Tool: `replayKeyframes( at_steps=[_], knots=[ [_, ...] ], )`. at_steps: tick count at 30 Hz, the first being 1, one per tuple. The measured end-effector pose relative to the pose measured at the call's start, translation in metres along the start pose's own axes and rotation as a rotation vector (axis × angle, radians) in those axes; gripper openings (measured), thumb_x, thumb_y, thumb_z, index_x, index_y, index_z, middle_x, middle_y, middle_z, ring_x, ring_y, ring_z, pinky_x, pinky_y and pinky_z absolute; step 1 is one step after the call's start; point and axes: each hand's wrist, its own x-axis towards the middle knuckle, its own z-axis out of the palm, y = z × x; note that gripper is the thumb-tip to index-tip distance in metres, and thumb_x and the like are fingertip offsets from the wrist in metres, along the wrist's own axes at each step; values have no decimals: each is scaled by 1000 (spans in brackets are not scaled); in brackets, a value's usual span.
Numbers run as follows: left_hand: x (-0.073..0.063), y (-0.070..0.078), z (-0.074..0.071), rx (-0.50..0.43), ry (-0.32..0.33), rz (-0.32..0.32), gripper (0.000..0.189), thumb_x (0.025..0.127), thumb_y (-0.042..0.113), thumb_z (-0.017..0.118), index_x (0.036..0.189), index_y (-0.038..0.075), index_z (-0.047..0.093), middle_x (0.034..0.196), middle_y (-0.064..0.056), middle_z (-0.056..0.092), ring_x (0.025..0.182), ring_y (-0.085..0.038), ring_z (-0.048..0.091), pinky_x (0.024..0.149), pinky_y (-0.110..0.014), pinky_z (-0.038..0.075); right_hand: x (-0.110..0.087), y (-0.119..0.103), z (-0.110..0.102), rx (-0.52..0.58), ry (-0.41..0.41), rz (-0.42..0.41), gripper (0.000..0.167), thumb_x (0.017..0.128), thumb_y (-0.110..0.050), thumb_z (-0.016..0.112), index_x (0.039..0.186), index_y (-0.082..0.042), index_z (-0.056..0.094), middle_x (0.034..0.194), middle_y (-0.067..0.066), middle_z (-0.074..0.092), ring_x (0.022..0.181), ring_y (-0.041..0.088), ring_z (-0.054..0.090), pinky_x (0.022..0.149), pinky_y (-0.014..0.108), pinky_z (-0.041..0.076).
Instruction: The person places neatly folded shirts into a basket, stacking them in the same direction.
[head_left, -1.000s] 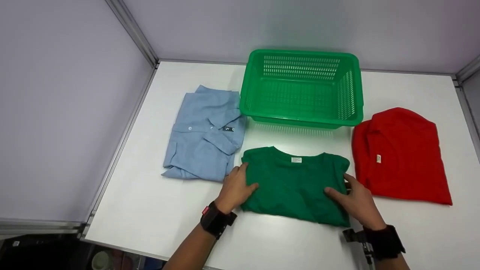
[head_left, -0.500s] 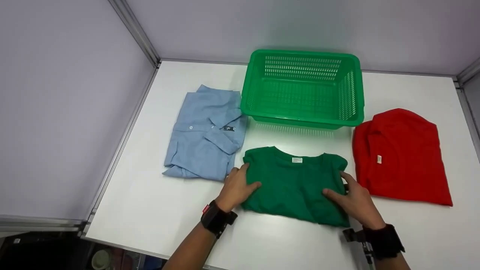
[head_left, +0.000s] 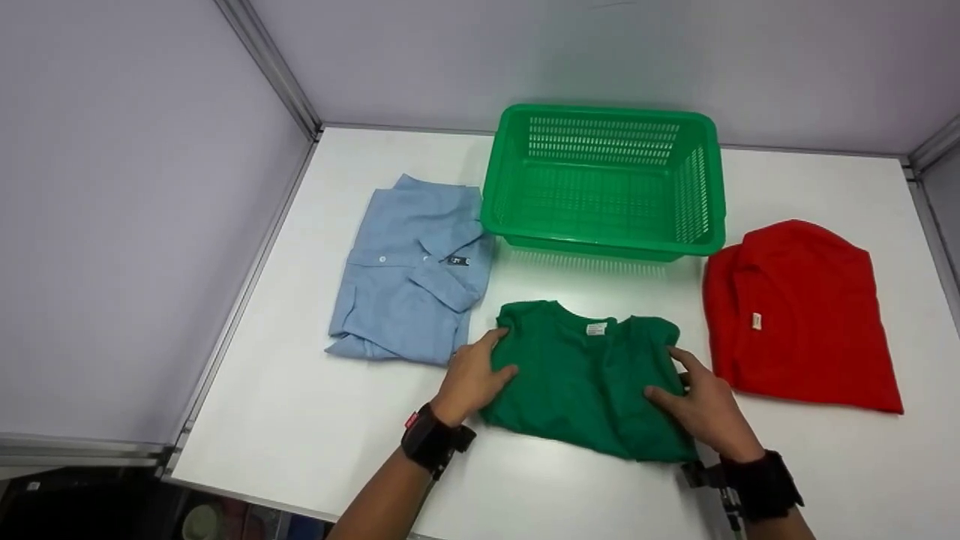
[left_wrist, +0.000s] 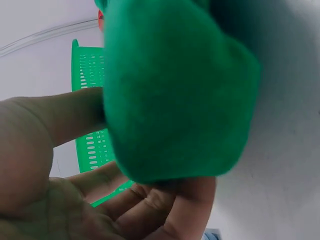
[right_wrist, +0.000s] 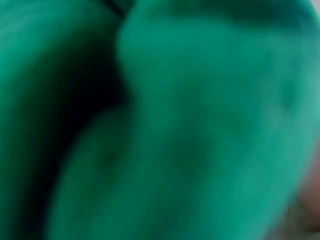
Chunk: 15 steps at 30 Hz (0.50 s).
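A folded green T-shirt (head_left: 577, 382) with a white neck label lies in front of me in the head view. My left hand (head_left: 472, 375) grips its left edge, thumb on top and fingers curled along the side. The left wrist view shows the rounded green fold (left_wrist: 180, 100) between the thumb and the fingers. On the opposite edge my right hand (head_left: 705, 405) pinches the cloth, thumb over the top, the other fingers partly hidden at the side. Creases run down the shirt's right half. Blurred green cloth (right_wrist: 200, 125) fills most of the right wrist view.
A green plastic basket (head_left: 600, 246) with nothing in it stands behind the shirt, against the back wall. To the left lies a folded light blue collared shirt (head_left: 412, 277), touching the basket. A folded red garment (head_left: 810, 322) lies at the right. The white table (head_left: 285, 420) ends at the front.
My right hand has moved slightly left, drawing the T-shirt's right edge inward. The T-shirt looks narrower and more creased near the collar. The left hand has barely moved.
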Motion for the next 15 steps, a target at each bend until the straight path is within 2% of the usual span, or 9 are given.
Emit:
replayKeyframes(
  at_steps=[6,15],
  knots=[
    [2,0,-3,-57,16,4,58,96,12,75,149,1,55,144,-28,62,132,-44,61,110,-57,50,-2,1,-4,21,19,-1,77,101,-29,71,161,2,32,140,40,57,123,52,61,93,62,59],
    [1,3,-12,-105,78,55,52,96,10,74,145,-3,59,137,-27,67,126,-41,65,106,-54,53,-6,5,-11,56,101,-35,76,103,-25,70,161,5,31,138,39,59,124,54,61,92,60,60]
  ],
)
